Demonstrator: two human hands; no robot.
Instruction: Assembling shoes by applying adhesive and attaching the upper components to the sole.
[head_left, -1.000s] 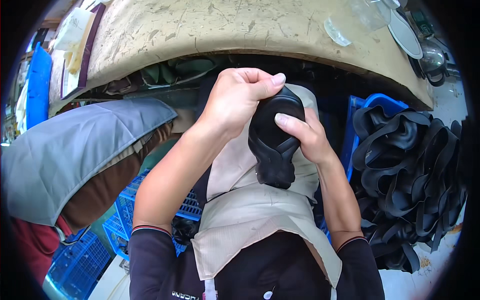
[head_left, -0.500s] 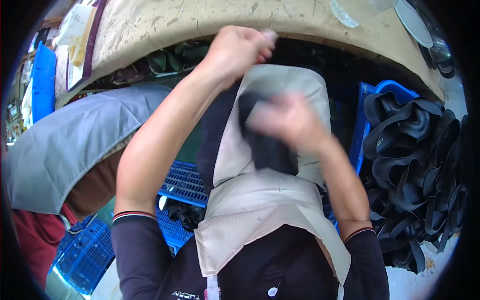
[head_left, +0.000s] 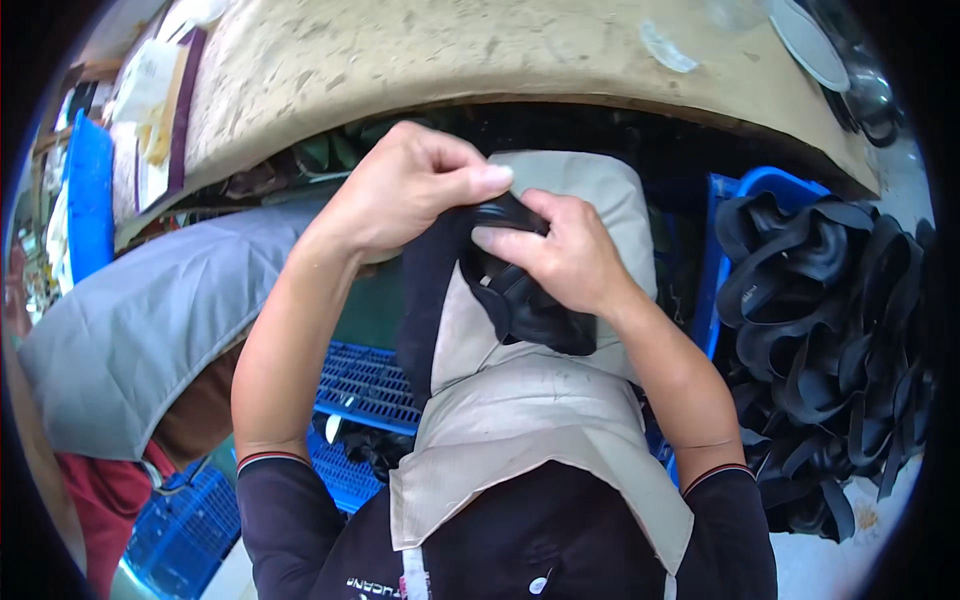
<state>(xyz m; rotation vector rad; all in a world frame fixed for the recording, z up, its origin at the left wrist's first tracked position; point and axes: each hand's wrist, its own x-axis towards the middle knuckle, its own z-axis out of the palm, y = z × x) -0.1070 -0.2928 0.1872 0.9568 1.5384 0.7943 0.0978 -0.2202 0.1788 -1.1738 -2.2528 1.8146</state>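
My left hand (head_left: 405,190) and my right hand (head_left: 560,250) both grip a black rubber piece (head_left: 530,305), a folded, tube-like strip. The piece lies over my lap on a beige apron (head_left: 530,400). My left hand pinches its upper end near the worn workbench edge (head_left: 480,95); my right hand presses its top just to the right. A dark strip of the rubber hangs down below my left hand.
A heap of black rubber tubes (head_left: 820,340) fills a blue crate (head_left: 745,190) on my right. Blue plastic crates (head_left: 365,385) sit under the bench. A grey cushion (head_left: 140,330) lies at the left. Plates (head_left: 810,40) rest on the bench top.
Both hands have come together on the top of the rubber piece, the left lower than half a second ago. The right hand's blur is gone.
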